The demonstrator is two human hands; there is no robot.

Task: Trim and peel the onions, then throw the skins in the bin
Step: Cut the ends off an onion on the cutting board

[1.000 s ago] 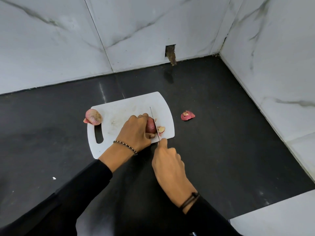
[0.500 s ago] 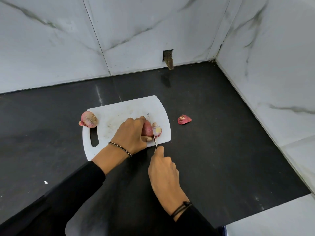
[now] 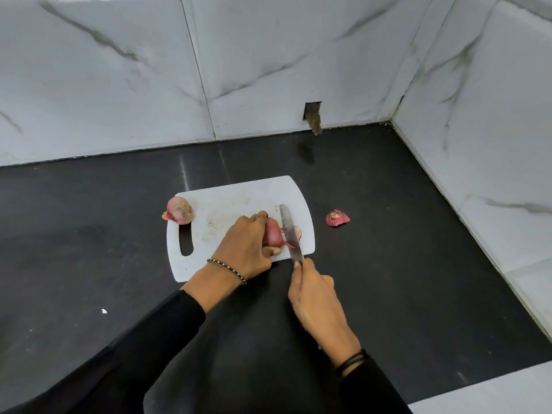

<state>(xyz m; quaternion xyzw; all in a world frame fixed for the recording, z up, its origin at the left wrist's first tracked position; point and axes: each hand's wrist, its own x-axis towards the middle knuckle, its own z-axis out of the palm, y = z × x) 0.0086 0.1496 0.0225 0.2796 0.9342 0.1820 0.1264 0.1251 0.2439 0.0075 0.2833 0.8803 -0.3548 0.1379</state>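
Observation:
A white cutting board [image 3: 233,204] lies on the black counter. My left hand [image 3: 243,249] grips a red onion [image 3: 272,233] near the board's right end. My right hand [image 3: 316,297] holds a knife [image 3: 289,231] by the handle; its blade lies flat-side up just right of the onion. A cut-off onion end [image 3: 297,233] sits partly under the blade. A second unpeeled onion [image 3: 178,210] rests at the board's left corner. A trimmed piece of onion skin [image 3: 337,218] lies on the counter to the right of the board.
Marble-tiled walls close the counter at the back and right, with a small hole [image 3: 313,116] in the back wall. A white ledge [image 3: 493,392] shows at the near right. A tiny white scrap [image 3: 103,311] lies on the counter at left. No bin is in view.
The knife blade was edge-down, cutting the onion's end; now it is tilted with its flat side showing and the end piece is separated. The camera view shifted slightly.

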